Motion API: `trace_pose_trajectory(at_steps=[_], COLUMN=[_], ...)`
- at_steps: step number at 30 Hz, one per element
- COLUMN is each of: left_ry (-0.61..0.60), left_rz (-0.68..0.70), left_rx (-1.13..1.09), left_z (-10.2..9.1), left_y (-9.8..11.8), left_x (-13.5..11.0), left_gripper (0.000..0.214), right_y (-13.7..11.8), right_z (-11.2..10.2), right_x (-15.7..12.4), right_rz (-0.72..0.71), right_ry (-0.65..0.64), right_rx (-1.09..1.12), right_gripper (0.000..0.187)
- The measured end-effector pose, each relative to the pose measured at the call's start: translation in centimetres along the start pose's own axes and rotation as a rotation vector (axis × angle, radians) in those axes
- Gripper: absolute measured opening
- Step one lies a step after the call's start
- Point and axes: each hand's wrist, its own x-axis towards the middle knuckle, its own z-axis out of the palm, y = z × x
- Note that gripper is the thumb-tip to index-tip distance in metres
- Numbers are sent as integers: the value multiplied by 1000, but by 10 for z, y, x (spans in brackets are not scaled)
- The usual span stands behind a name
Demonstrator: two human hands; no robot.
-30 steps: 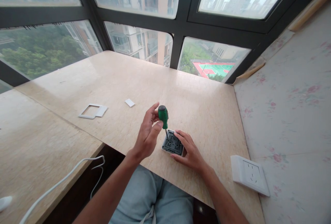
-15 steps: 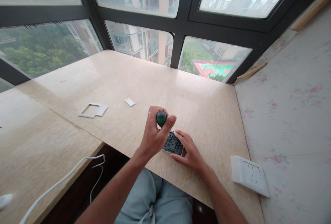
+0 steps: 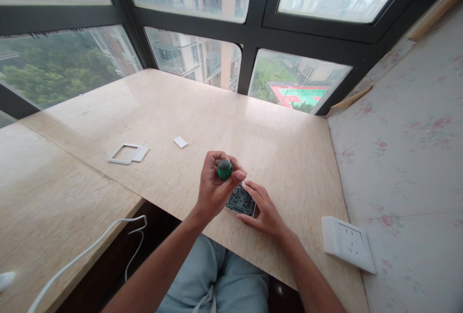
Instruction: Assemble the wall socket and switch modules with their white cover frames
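My left hand (image 3: 217, 183) is closed around a screwdriver (image 3: 224, 169) with a green and black handle, held upright above the near-left part of a wall switch (image 3: 240, 202). The screwdriver's shaft and tip are hidden behind my fingers. Dark inner parts of the switch face up, with a pale rim around them, and it lies near the front edge of the stone counter (image 3: 282, 154). My right hand (image 3: 265, 211) grips the switch from its right side, thumb at the near edge and fingers at the far edge.
Further left on the counter lie a white square frame with a white plate (image 3: 123, 155) and a small white panel (image 3: 180, 142). A white socket box (image 3: 349, 243) sits by the wall at right. A white cable (image 3: 83, 250) crosses the left counter edge.
The fingers of my left hand have shifted around the screwdriver handle, which has moved slightly left and down. My right hand stays on the wall switch.
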Motion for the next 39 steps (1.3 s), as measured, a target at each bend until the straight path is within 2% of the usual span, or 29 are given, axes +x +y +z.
trace_pose_trajectory(at_steps=[3, 5, 10, 14, 17, 24, 31, 36, 39], left_ry=[47, 72, -25, -35, -31, -59, -19, 120, 113], left_rz=[19, -15, -126, -122, -128, -66, -40, -154, -215], left_rx=[58, 86, -6, -123, -210, -209, -154, -188, -223], left_z=[-2, -3, -2, 1, 5, 18, 18, 19, 20], left_y=[2, 3, 5, 0, -7, -19, -16, -9, -11], left_x=[4, 6, 4, 5, 9, 11, 13, 26, 33], left_gripper=[32, 32, 35, 29, 34, 46, 37, 56, 62], right_y=[0, 0, -2, -2, -1, 2, 3, 2, 2], right_z=[0, 0, -1, -1, 0, 2, 2, 2, 2], right_x=[0, 0, 0, 1, 1, -1, -1, -1, -1], right_rz=[3, 1, 1, 9, 1, -1, -3, -3, -1], right_ry=[5, 6, 8, 1, 2, 5, 7, 14, 14], right_rx=[0, -2, 2, 5, 13, -1, 8, 17, 20], right_gripper=[75, 75, 75, 73, 72, 73, 74, 73, 73])
